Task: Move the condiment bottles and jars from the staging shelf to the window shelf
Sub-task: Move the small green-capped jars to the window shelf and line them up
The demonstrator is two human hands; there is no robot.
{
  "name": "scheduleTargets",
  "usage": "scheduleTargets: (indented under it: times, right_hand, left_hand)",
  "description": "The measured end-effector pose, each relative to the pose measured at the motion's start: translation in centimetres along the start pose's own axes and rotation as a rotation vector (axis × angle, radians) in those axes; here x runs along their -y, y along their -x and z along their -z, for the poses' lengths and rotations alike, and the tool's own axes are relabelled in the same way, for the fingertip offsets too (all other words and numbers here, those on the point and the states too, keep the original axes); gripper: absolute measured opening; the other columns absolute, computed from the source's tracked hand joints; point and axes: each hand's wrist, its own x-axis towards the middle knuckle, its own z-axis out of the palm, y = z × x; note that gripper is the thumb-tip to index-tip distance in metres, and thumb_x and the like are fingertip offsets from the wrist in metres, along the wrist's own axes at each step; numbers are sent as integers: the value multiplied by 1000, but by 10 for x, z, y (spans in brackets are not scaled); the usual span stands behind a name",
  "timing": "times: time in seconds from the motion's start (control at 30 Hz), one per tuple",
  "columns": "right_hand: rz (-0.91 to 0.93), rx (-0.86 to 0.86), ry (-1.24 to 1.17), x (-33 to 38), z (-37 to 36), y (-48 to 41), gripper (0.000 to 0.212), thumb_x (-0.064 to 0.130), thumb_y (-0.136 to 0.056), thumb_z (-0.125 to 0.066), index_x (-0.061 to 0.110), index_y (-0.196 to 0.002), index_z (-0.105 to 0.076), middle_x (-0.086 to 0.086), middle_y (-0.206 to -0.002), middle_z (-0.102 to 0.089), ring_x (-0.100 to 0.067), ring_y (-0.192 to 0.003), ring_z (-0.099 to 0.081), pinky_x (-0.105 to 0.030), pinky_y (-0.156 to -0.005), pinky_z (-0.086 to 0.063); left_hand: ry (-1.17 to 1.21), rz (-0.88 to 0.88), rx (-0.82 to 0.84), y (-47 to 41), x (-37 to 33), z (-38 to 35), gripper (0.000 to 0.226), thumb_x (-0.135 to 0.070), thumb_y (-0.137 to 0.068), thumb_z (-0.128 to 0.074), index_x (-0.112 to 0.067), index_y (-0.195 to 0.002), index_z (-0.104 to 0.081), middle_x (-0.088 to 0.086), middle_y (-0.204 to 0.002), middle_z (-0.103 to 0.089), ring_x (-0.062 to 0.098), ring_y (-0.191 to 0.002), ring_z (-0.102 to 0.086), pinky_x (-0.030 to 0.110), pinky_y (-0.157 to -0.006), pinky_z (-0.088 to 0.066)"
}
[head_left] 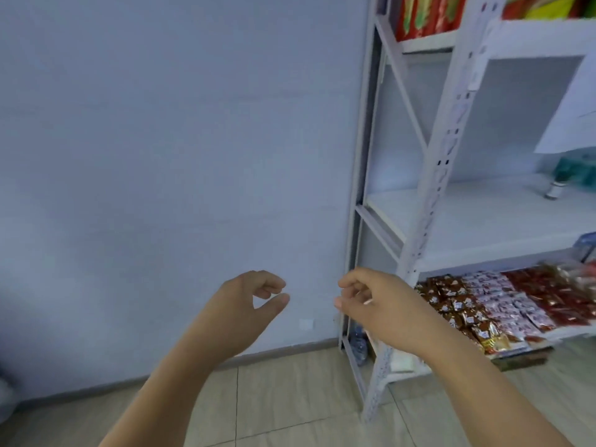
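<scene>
My left hand (254, 298) and my right hand (364, 301) hang in front of a pale wall, fingers loosely curled, holding nothing. A white metal shelf rack (432, 195) stands to the right. On its middle board, far right, a small dark bottle (555, 188) stands beside a green packet (577, 171). Both hands are well to the left of and below that bottle.
The lower board holds rows of brown, white and red sachets (503, 304). Red and yellow packets (429, 14) fill the top board. A water bottle (358, 345) stands on the floor behind the rack's leg. Beige floor tiles (290, 398) lie below.
</scene>
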Motion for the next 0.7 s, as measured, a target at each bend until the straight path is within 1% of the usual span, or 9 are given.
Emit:
scheduleTargets:
  times: [0.1, 0.17, 0.23, 0.33, 0.4, 0.43, 0.5, 0.6, 0.7]
  right_hand:
    - [-67, -38, -3, -43, 40, 30, 24, 49, -93, -71, 36, -113, -66, 18, -101, -68, 7, -90, -64, -16, -76, -52]
    - [-98, -70, -9, -67, 62, 45, 19, 48, -93, -71, 38, -109, -66, 17, -99, -69, 8, -89, -64, -15, -73, -52]
    - [-126, -98, -5, -88, 79, 56, 18, 51, -92, -70, 42, -107, -64, 18, -98, -69, 8, -88, -64, -19, -75, -53]
    - [-163, -144, 8, -121, 99, 66, 19, 55, -91, -69, 44, -105, -64, 22, -98, -68, 11, -93, -61, -19, -77, -51]
    - [-197, -159, 5, -141, 111, 67, 18, 53, -92, -70, 42, -105, -64, 25, -98, -68, 10, -92, -62, -19, -77, -52]
    - [-218, -168, 9, -152, 118, 66, 19, 52, -92, -70, 42, -107, -64, 23, -98, -68, 10, -92, -62, -19, -77, -53]
    - [-243, -201, 34, -172, 134, 60, 22, 53, -93, -69, 42, -111, -64, 21, -98, -69, 13, -93, -60, -14, -74, -50]
    - [-263, -251, 65, -198, 164, 44, 19, 55, -92, -69, 45, -106, -62, 21, -95, -69, 13, -90, -62, -9, -67, -46]
    - [-287, -273, 96, -221, 198, 20, 16, 57, -92, -68, 45, -98, -59, 19, -93, -69, 9, -86, -63, -15, -69, -46]
  left_hand:
    - [67, -57, 68, -13, -45, -47, 17, -53, -93, -65, -43, -107, -69, -35, -106, -66, -13, -104, -61, 14, -88, -46]
    - [101, -95, 124, -21, -71, -74, 16, -49, -94, -66, -41, -108, -70, -30, -105, -69, -11, -103, -62, 13, -88, -45]
    - [116, -135, 177, -31, -93, -98, 16, -48, -94, -67, -40, -107, -70, -30, -104, -69, -11, -103, -62, 11, -87, -44]
    - [152, -168, 246, -51, -119, -132, 13, -47, -94, -67, -42, -106, -70, -30, -104, -68, -12, -102, -63, 8, -84, -43]
    - [166, -186, 290, -66, -132, -152, 16, -48, -94, -67, -42, -107, -71, -27, -104, -70, -11, -102, -63, 9, -85, -44]
    - [166, -203, 313, -76, -139, -164, 17, -49, -93, -67, -42, -108, -71, -27, -105, -70, -10, -102, -63, 11, -86, -45]
    - [172, -234, 346, -97, -151, -185, 17, -51, -93, -67, -43, -107, -70, -29, -105, -69, -10, -103, -62, 14, -87, -47]
    - [202, -267, 372, -134, -171, -216, 11, -52, -93, -66, -49, -103, -67, -35, -106, -65, -12, -103, -61, 19, -90, -49]
    - [226, -289, 387, -175, -190, -242, 9, -52, -93, -66, -53, -101, -65, -37, -107, -64, -13, -103, -60, 18, -86, -47]
